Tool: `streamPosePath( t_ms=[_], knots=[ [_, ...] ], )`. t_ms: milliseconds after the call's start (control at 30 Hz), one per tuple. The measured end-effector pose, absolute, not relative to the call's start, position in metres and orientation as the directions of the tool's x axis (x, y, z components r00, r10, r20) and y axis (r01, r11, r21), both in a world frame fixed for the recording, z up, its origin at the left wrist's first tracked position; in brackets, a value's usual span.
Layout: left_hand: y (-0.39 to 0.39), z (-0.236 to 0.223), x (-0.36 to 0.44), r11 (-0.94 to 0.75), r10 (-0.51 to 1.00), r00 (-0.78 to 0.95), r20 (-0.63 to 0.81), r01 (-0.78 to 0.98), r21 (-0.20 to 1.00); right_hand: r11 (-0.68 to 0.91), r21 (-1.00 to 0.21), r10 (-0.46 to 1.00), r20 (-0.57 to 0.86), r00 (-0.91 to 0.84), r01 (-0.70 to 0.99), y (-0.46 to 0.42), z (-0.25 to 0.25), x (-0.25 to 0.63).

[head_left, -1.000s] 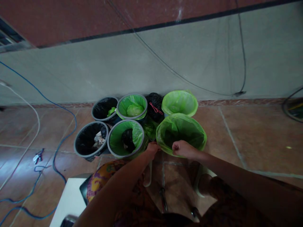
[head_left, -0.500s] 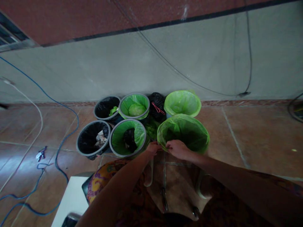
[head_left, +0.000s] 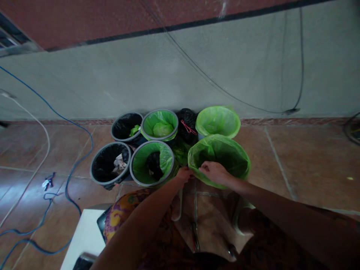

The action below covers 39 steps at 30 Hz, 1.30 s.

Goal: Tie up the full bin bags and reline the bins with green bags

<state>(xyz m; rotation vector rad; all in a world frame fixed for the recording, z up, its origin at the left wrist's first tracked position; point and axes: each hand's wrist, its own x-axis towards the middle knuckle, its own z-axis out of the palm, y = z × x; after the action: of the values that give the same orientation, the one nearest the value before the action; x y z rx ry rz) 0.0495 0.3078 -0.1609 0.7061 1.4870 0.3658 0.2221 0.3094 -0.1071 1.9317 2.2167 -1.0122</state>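
A bin lined with a green plastic bag (head_left: 225, 155) stands on the tiled floor right in front of me. My left hand (head_left: 184, 174) is closed on the near-left edge of that bag. My right hand (head_left: 215, 172) rests over the bag's near rim with its fingers curled onto the plastic. The two hands are a short gap apart. Whether the right hand's fingers pinch the bag or only press on it is not clear.
Several more bins stand against the wall: two with black liners (head_left: 109, 163), two green-lined (head_left: 152, 161), one fully green (head_left: 218, 120), plus a tied black bag (head_left: 187, 122). Blue (head_left: 70, 176) and white cables lie on the left floor. A white surface (head_left: 84, 236) is at my lower left.
My right hand has moved left along the rim and up over the bag's edge, closer to my left hand, and its fist has loosened. The left hand stays put.
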Motion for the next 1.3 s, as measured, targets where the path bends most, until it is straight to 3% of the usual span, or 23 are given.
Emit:
streamPosePath(
  t_ms=[167, 433, 567, 733, 800, 900, 1033, 1167, 1300],
  knots=[
    [0.310, -0.161, 0.053, 0.728, 0.658, 0.105, -0.745, 0.161, 0.666, 0.026, -0.422, 0.865, -0.445, -0.232, 0.906, 0.308, -0.105, 0.212],
    [0.313, -0.157, 0.056, 0.692, 0.695, 0.071, -0.715, 0.204, 0.693, -0.087, -0.360, 0.869, -0.483, -0.107, 0.929, 0.310, -0.111, 0.225],
    [0.316, -0.158, 0.056, 0.691, 0.694, 0.061, -0.718, 0.226, 0.687, -0.029, -0.389, 0.837, -0.513, -0.190, 0.921, 0.308, -0.121, 0.226],
    [0.319, -0.160, 0.054, 0.683, 0.696, 0.052, -0.716, 0.262, 0.682, -0.037, -0.367, 0.895, -0.426, -0.133, 0.929, 0.308, -0.112, 0.222],
    [0.321, -0.162, 0.052, 0.683, 0.693, 0.049, -0.719, 0.274, 0.677, 0.014, -0.331, 0.934, -0.333, -0.131, 0.943, 0.306, -0.099, 0.219],
    [0.323, -0.165, 0.051, 0.692, 0.684, 0.035, -0.728, 0.283, 0.664, 0.191, -0.315, 0.929, -0.248, -0.275, 0.930, 0.292, -0.078, 0.214],
    [0.324, -0.169, 0.052, 0.712, 0.669, 0.016, -0.743, 0.275, 0.646, 0.358, -0.317, 0.837, -0.308, -0.452, 0.879, 0.256, -0.071, 0.206],
    [0.323, -0.168, 0.054, 0.724, 0.662, 0.014, -0.750, 0.247, 0.644, 0.341, -0.253, 0.832, -0.367, -0.415, 0.906, 0.230, -0.084, 0.204],
    [0.323, -0.162, 0.055, 0.732, 0.654, 0.026, -0.756, 0.231, 0.641, 0.287, -0.268, 0.858, -0.355, -0.372, 0.920, 0.225, -0.101, 0.210]
  ],
)
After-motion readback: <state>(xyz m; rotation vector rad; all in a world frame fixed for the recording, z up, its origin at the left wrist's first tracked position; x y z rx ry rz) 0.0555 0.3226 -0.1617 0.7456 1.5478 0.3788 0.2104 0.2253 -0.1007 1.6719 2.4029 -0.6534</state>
